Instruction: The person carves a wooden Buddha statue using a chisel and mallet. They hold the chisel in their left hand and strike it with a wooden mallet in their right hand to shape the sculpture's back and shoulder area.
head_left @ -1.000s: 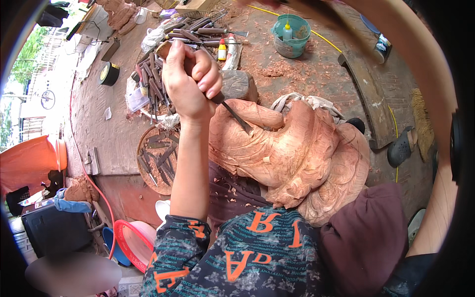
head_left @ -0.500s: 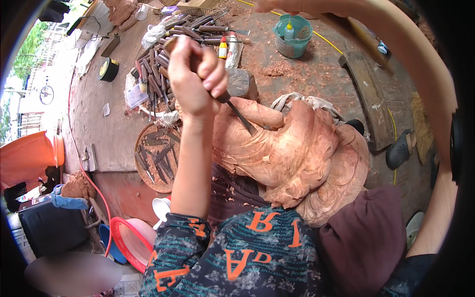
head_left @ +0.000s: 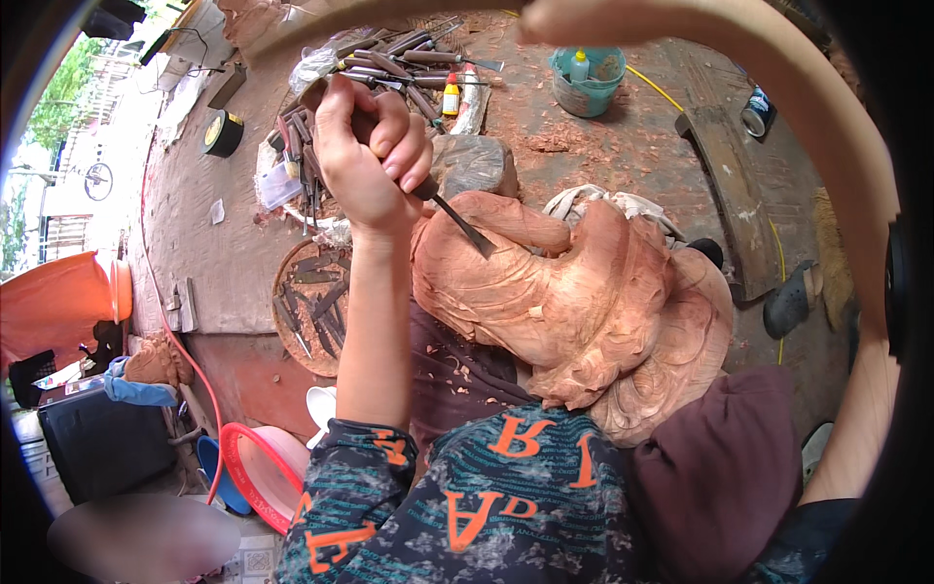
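1. Reddish wood carving [head_left: 584,302]: from here I see it in the person's lap, below and right of the left-hand grip.
2. Wooden plank [head_left: 730,204]: well right of that grip.
3. Pile of wood-handled carving tools [head_left: 404,58]: just beyond the grip.
4. Round tray [head_left: 311,365] of dark blades: below-left of it.
5. Teal bucket [head_left: 589,95]: beyond and right.
6. Right hand [head_left: 559,21]: top edge, partly cut off, looks closed on a blurred brown stick [head_left: 389,18].
7. Left hand [head_left: 375,161]: fingers wrapped round the chisel [head_left: 457,222] handle; blade slants down-right to the carving's surface. Can't confirm contact.
8. Yellow squeeze bottle [head_left: 450,97], red cap: beyond, slightly right.
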The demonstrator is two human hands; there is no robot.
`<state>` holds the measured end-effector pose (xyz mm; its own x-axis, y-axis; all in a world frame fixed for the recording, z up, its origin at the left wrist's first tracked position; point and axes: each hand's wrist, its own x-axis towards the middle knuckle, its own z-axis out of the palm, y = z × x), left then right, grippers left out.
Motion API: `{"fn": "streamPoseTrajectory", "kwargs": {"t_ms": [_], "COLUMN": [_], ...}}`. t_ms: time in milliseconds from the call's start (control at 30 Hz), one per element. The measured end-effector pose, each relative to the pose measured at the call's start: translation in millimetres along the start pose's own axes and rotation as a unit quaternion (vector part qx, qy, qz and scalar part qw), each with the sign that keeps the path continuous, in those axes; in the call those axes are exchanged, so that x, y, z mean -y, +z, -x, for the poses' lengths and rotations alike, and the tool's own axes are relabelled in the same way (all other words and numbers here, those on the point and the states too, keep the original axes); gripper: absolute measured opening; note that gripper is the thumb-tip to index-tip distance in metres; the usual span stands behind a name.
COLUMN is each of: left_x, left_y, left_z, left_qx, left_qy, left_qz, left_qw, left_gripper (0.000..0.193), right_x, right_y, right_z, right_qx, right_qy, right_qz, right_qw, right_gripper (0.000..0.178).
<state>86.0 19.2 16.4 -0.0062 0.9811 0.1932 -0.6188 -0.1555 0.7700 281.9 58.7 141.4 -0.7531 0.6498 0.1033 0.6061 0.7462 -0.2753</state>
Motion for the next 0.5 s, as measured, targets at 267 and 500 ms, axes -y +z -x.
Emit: {"fn": "streamPoseTrajectory", "kwargs": {"t_ms": [267,500], "left_x": [4,11], "left_y": [-1,3], "left_z": [2,1], "left_qx": [-0.026,-0.001], "left_qy": [-0.015,-0.013], "left_qz": [-0.009,0.000], "left_qw": [0.999,1.000], "left_gripper": [0.027,0.026], "right_x": [18,-5], "right_y": [-1,19], "right_z": [-16,-14], "right_qx": [0.054,-0.115], "right_qy": [0.116,0.130], "right_qz": [-0.010,-0.194], "right_qw": [0.992,0.966], "right_gripper": [0.038,0.047]}}
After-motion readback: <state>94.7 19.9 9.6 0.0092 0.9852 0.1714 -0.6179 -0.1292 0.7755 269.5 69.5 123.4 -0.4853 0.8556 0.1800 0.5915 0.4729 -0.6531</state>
